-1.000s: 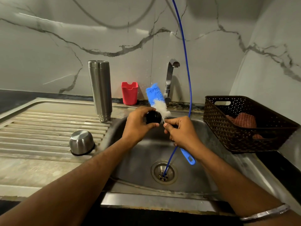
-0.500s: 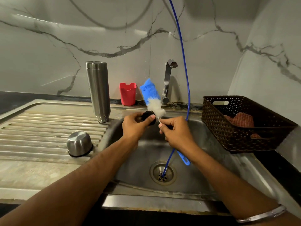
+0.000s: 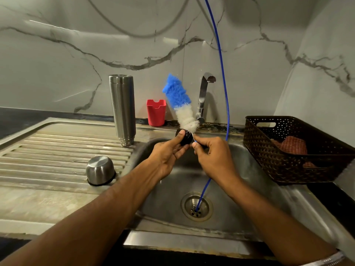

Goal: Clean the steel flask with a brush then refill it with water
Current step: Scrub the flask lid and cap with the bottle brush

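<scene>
Above the steel sink basin [image 3: 240, 189], the left hand [image 3: 169, 156] holds a small round black stopper [image 3: 186, 138]; its thumb presses on the top of the stopper and the other fingers are curled under it. The right hand [image 3: 213, 156] is closed around the thin handle of a bottle brush with blue and white bristles [image 3: 180, 104], pinching it just below the bristles, and the brush points up and a little to the left. The white lower bristles touch the black stopper. The tall cylindrical steel flask [image 3: 123, 108] stands upside down on the ribbed steel draining surface [image 3: 48, 150], left of the basin and well apart from both hands. A round steel cup-shaped cap [image 3: 99, 169] lies mouth down on the same surface, nearer to the person. A thin blue hose [image 3: 222, 73] hangs down into the drain [image 3: 196, 207]. A small red plastic holder [image 3: 156, 112] stands at the wall beside the curved steel tap [image 3: 203, 96], and a dark brown woven plastic basket [image 3: 288, 150] sits at the right.
</scene>
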`<state>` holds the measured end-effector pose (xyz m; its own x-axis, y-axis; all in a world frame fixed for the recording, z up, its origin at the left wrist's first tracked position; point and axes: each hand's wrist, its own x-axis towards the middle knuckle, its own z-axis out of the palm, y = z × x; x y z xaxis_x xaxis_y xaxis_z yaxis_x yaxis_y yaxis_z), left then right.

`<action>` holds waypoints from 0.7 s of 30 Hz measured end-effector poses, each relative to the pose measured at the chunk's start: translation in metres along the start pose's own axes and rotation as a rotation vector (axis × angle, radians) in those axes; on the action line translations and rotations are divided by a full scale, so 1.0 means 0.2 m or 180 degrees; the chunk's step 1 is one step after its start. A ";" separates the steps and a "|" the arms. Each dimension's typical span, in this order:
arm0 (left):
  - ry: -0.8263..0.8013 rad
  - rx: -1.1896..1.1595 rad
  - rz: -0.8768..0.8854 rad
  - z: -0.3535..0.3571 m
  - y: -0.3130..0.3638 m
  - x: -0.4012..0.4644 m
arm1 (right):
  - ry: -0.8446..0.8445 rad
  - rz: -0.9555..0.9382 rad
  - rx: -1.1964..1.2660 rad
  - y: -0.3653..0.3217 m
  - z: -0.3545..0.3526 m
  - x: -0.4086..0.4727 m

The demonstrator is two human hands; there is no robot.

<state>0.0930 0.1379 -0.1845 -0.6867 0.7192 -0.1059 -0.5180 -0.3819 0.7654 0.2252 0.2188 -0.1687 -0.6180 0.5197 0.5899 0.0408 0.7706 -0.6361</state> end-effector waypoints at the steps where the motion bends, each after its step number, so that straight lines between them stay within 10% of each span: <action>1: -0.0054 -0.0036 0.0101 0.01 -0.01 0.00 | 0.0064 -0.0056 0.0022 -0.01 0.00 0.00; 21: -0.0723 0.1110 0.0894 -0.04 -0.03 0.02 | -0.0037 0.1979 0.2898 -0.10 -0.02 0.01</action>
<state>0.0889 0.1385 -0.1951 -0.6266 0.7395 0.2459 -0.1011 -0.3900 0.9152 0.2260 0.2062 -0.1529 -0.6977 0.7153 0.0382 -0.2435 -0.1868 -0.9517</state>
